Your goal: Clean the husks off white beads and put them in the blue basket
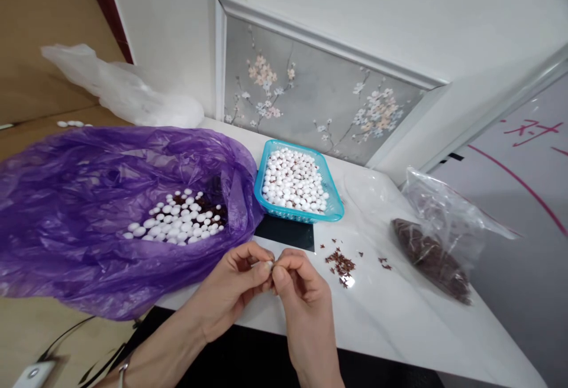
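Observation:
My left hand [242, 284] pinches a small white piece [269, 264] between thumb and fingertips above the table's front part. Touching it from the right, my right hand [302, 293] has its fingers pressed together; what they hold is too small to make out. Behind my hands stands a blue plastic basket [335, 213] filled with white balls [295, 181], with brown bits among them. To the left, an open purple bag [89, 199] holds more white balls [181, 219] and dark brown pieces. A small pile of brown pieces [341, 265] lies right of my right hand.
A clear bag of brown material [430, 258] lies at the right of the white table [412, 329]. A translucent bag [133, 92] rests behind the purple one. A framed floral panel [310, 86] is on the wall. A dark flat piece [286, 233] lies before the basket.

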Demonstrator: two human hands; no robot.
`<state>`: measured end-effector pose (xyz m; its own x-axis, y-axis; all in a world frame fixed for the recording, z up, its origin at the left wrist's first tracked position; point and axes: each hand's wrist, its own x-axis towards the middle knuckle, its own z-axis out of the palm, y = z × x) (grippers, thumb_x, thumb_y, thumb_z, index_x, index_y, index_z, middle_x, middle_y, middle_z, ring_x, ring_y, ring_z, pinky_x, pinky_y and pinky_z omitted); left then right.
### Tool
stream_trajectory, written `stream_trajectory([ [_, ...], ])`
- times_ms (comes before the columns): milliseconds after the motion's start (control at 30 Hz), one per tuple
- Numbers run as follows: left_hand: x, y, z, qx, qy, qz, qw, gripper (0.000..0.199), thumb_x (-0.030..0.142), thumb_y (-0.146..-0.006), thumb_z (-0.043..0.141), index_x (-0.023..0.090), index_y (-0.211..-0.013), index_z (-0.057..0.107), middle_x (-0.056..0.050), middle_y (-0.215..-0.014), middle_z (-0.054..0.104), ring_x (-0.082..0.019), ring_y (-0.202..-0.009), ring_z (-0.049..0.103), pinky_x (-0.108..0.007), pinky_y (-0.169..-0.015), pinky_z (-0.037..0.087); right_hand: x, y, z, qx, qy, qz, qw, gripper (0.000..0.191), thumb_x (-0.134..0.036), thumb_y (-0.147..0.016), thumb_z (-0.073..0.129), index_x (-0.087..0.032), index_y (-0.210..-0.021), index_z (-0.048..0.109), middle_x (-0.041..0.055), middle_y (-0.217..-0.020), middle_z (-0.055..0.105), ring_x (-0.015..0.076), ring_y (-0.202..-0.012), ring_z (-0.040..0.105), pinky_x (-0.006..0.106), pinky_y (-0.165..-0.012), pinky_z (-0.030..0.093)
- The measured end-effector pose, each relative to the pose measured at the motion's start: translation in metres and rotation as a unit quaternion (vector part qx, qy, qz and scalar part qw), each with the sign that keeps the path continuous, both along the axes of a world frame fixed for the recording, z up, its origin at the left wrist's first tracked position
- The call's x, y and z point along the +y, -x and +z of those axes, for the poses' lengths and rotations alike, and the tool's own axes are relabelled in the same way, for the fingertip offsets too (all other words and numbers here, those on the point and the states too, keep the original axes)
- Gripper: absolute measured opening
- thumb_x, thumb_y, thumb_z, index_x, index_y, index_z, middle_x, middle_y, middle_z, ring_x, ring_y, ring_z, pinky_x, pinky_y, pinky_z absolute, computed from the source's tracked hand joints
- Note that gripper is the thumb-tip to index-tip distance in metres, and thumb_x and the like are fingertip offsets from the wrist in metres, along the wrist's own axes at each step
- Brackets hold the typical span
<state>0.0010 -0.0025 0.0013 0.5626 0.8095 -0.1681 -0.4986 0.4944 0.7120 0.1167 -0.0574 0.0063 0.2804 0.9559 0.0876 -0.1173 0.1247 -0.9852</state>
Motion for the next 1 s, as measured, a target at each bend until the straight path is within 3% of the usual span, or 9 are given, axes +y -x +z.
stream_trajectory([
  [233, 0.0, -0.001, 0.001, 0.023, -0.039, 0.011, 0.999, 0.015, 0.022, -0.066, 0.083, 0.018, -0.071, 0.07, 0.001, -0.074, 0.065, -0.01, -0.067, 0.061, -0.02, -0.067, 0.048, -0.001, -0.001, -0.008, 0.059, 0.024, -0.011, 0.998, 0.009, -0.028, -0.086, 0.064, -0.024, -0.089, 0.057, -0.0029, -0.083, 0.053, 0.0128, -0.079, 0.049, 0.024, -0.072, 0.042],
  [433, -0.002, -0.002, 0.001, 0.04, -0.11, 0.006, 0.993, 0.009, 0.019, -0.071, 0.079, 0.018, -0.07, 0.07, 0.001, -0.072, 0.065, -0.011, -0.069, 0.06, -0.021, -0.069, 0.047, -0.002, -0.003, -0.006, 0.068, 0.035, -0.006, 0.997, 0.014, -0.03, -0.086, 0.065, -0.023, -0.083, 0.054, -0.0046, -0.076, 0.048, 0.011, -0.071, 0.044, 0.022, -0.065, 0.039],
  [567, -0.003, -0.002, 0.001, 0.046, -0.093, 0.016, 0.994, 0.01, 0.021, -0.071, 0.079, 0.018, -0.072, 0.07, 0.0, -0.073, 0.067, -0.011, -0.069, 0.06, -0.021, -0.069, 0.047, 0.002, -0.002, -0.003, 0.114, 0.01, 0.001, 0.993, 0.015, -0.029, -0.084, 0.068, -0.022, -0.083, 0.054, -0.0048, -0.077, 0.048, 0.0094, -0.068, 0.044, 0.021, -0.063, 0.039],
  [700, -0.003, -0.002, 0.003, 0.022, -0.063, -0.008, 0.998, 0.015, 0.03, -0.072, 0.079, 0.017, -0.075, 0.073, 0.001, -0.063, 0.063, -0.009, -0.062, 0.057, -0.02, -0.064, 0.046, 0.001, -0.003, -0.002, 0.213, -0.021, 0.061, 0.975, 0.011, -0.031, -0.087, 0.065, -0.023, -0.091, 0.058, -0.0034, -0.084, 0.052, 0.0088, -0.069, 0.05, 0.024, -0.067, 0.043],
  [867, -0.003, 0.0, 0.003, 0.035, -0.061, -0.011, 0.997, 0.019, 0.034, -0.069, 0.081, 0.018, -0.079, 0.077, -0.002, -0.074, 0.067, -0.01, -0.068, 0.058, -0.019, -0.068, 0.047, -0.007, -0.009, -0.005, 0.159, -0.043, 0.063, 0.984, 0.009, -0.023, -0.088, 0.065, -0.026, -0.096, 0.062, -0.0016, -0.093, 0.057, 0.011, -0.084, 0.056, 0.024, -0.077, 0.046],
  [1000, -0.003, 0.002, 0.001, 0.048, -0.116, -0.019, 0.992, 0.023, 0.035, -0.067, 0.082, 0.02, -0.085, 0.076, -0.002, -0.083, 0.068, -0.015, -0.081, 0.06, -0.024, -0.077, 0.047, -0.01, -0.01, -0.006, 0.104, -0.065, 0.043, 0.992, 0.012, -0.019, -0.085, 0.066, -0.026, -0.094, 0.064, -0.0001, -0.1, 0.056, 0.0136, -0.092, 0.057, 0.026, -0.081, 0.047],
])
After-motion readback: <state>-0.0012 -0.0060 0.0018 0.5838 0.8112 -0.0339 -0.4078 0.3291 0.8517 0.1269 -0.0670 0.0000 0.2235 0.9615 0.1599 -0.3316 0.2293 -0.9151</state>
